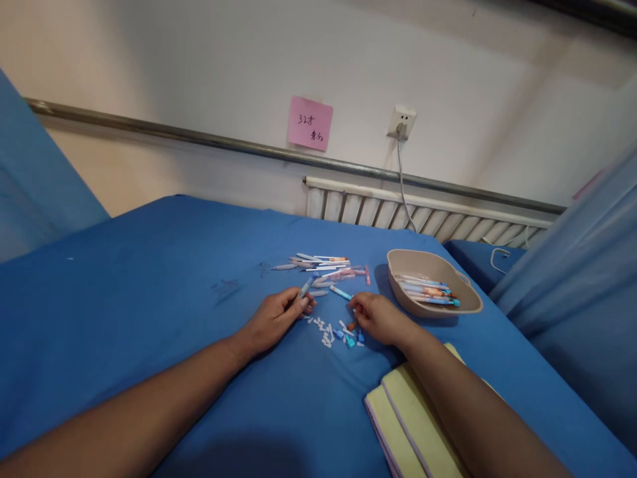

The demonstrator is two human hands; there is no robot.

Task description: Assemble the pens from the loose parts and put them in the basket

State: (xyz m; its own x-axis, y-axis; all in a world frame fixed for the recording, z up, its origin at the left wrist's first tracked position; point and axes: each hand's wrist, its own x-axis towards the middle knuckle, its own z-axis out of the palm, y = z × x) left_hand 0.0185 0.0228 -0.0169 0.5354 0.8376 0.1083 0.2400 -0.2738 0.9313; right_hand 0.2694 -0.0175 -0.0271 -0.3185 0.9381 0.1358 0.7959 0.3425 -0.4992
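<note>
My left hand (279,315) is closed around a light-blue pen barrel (306,286), which it holds tilted up. My right hand (375,317) has its fingers pinched together low over the small parts; what they hold, if anything, is hidden. A blue and white pen (341,293) lies just beyond its fingertips. Between the hands lie several small white pieces (326,335), blue and teal caps (350,342) and a brown piece (352,326). Behind them is a loose pile of slim pen parts (323,264), white, grey and pink.
A beige plastic basket (470,302) holding several pens (428,292) stands at the right. A folded yellow cloth (418,418) lies under my right forearm. Blue cloth (164,285) covers the table. Behind are a radiator (368,208), a rail and a plugged-in cable (401,172).
</note>
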